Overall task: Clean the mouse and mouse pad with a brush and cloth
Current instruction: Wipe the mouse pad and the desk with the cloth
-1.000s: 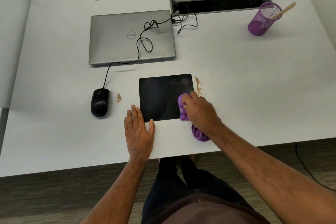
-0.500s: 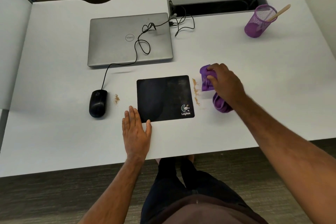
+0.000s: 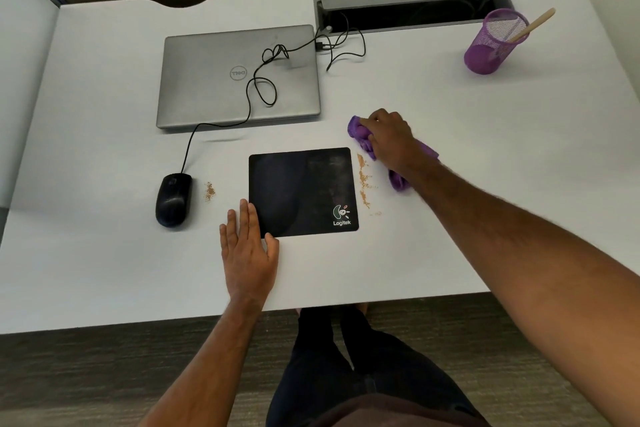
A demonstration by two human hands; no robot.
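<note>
A black mouse pad (image 3: 301, 191) with a Logitek logo lies on the white desk (image 3: 485, 211). My left hand (image 3: 247, 246) rests flat at its near-left corner, fingertips on the pad. My right hand (image 3: 391, 142) grips a bunched purple cloth (image 3: 360, 133) on the desk, just beyond the pad's far-right corner. Brown crumbs (image 3: 363, 180) line the pad's right edge. A black wired mouse (image 3: 173, 199) sits left of the pad, with a small crumb pile (image 3: 209, 191) beside it. The brush's wooden handle (image 3: 533, 24) sticks out of a purple mesh cup (image 3: 491, 45).
A shut grey laptop (image 3: 239, 76) lies behind the pad, with the mouse cable (image 3: 256, 87) looped over it. An open cable tray (image 3: 408, 10) runs along the back of the desk. Partition walls stand left and right. My legs show below the desk's near edge.
My right hand has carried the cloth off the pad's near-right corner to the desk beyond its far-right corner, uncovering the logo. The left hand has stayed put.
</note>
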